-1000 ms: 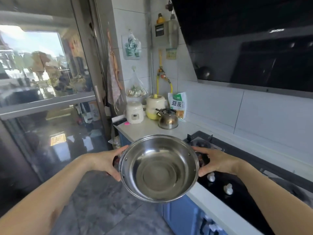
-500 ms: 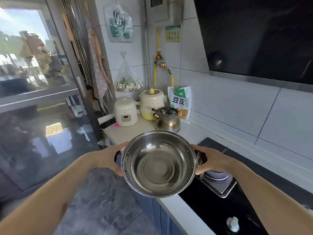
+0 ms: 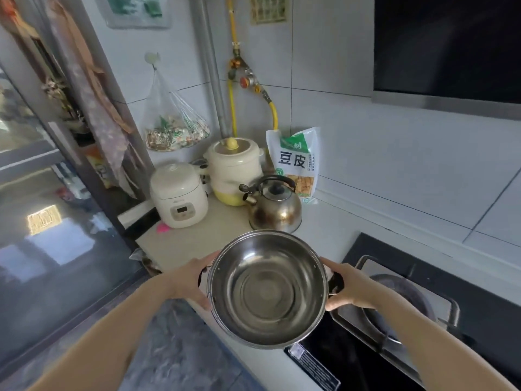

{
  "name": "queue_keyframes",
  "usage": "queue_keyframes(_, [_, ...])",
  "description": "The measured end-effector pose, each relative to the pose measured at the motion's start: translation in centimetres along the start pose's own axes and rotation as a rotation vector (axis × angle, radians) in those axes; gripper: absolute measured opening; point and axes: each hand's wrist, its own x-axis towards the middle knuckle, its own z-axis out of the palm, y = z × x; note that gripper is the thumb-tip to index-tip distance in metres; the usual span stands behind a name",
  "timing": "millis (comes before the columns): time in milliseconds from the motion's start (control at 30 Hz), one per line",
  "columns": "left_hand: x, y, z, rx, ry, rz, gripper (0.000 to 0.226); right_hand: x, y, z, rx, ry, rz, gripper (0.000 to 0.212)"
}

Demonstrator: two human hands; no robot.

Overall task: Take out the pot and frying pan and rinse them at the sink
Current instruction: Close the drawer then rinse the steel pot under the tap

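A shiny steel pot [image 3: 267, 289] with two dark side handles is held in the air over the front edge of the counter, tilted so its empty inside faces me. My left hand [image 3: 189, 280] grips its left handle. My right hand [image 3: 349, 286] grips its right handle. No frying pan and no sink are in view.
A black gas hob [image 3: 417, 306] with a burner lies to the right of the pot. On the pale counter [image 3: 197, 244] behind it stand a steel kettle [image 3: 275, 207], a white rice cooker [image 3: 178, 194], a cream and yellow crock [image 3: 235, 170] and a food packet [image 3: 297, 162]. A glass door [image 3: 50, 221] is left.
My view and both hands carrying the pot have moved closer to the counter corner; the appliances now loom larger and the pot sits over the counter edge beside the burner.
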Motion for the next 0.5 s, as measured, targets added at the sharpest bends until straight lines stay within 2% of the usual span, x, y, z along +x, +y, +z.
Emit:
queue_keyframes(133, [3.3,-3.0,0.4,0.058,-0.027,0.004,0.133,2.2,0.8,0.5,0.024,-0.033,0.048,0.115])
queue_keyframes(500, [5.2,-3.4,0.5,-0.004,-0.029,-0.041,0.136,4.7,1.8,0.9,-0.016,0.006,0.131,0.119])
